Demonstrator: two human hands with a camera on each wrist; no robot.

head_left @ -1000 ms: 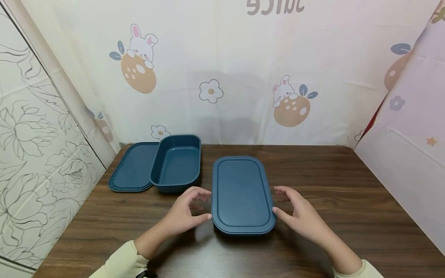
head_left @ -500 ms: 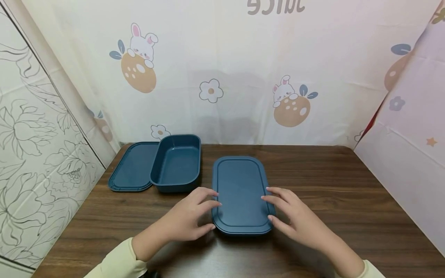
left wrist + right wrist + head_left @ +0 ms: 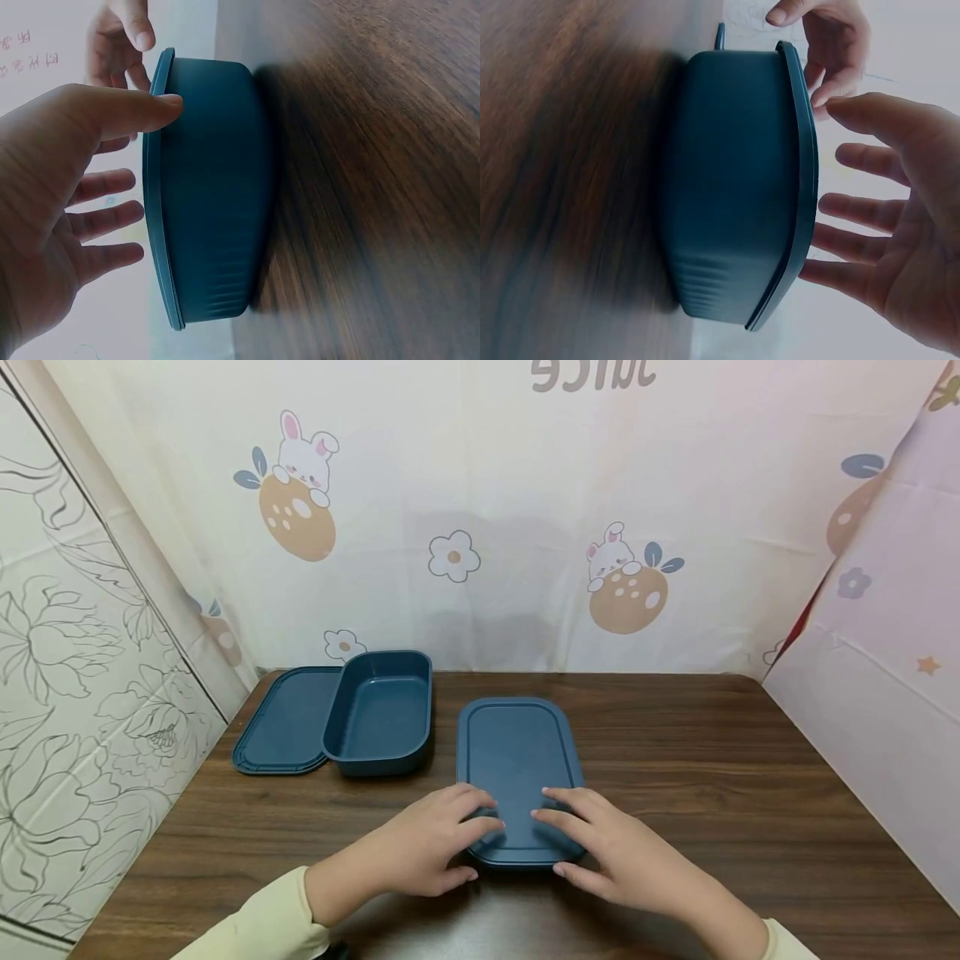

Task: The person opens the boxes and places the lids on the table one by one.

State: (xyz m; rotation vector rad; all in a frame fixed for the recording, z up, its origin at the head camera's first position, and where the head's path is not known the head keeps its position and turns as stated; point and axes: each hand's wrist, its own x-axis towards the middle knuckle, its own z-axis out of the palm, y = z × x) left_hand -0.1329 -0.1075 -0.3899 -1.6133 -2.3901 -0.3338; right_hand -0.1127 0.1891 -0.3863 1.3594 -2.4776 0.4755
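Observation:
A dark blue rectangular food container [image 3: 217,180] stands on the table with a matching lid [image 3: 517,747] over its top. My left hand [image 3: 438,843] is at the near left corner, its fingers spread over the lid. In the left wrist view, the thumb [image 3: 142,112] overlaps the rim and upper side wall. Opposite it, my right hand [image 3: 611,847] reaches over the near right corner. Its fingers [image 3: 862,210] are extended and spread at the lid's top face, with the thumb close to the near rim. Neither hand is curled round the container.
To the left stands a second blue container [image 3: 378,767], uncovered. Another blue lid [image 3: 288,727] lies beside it, partly hidden by that container's side. A printed curtain [image 3: 517,593] hangs behind the wooden table [image 3: 675,727], and more patterned cloth flanks both sides.
Both hands have moved from the long sides of the lidded container inward over the lid and toward its near end. The containers have stayed in place.

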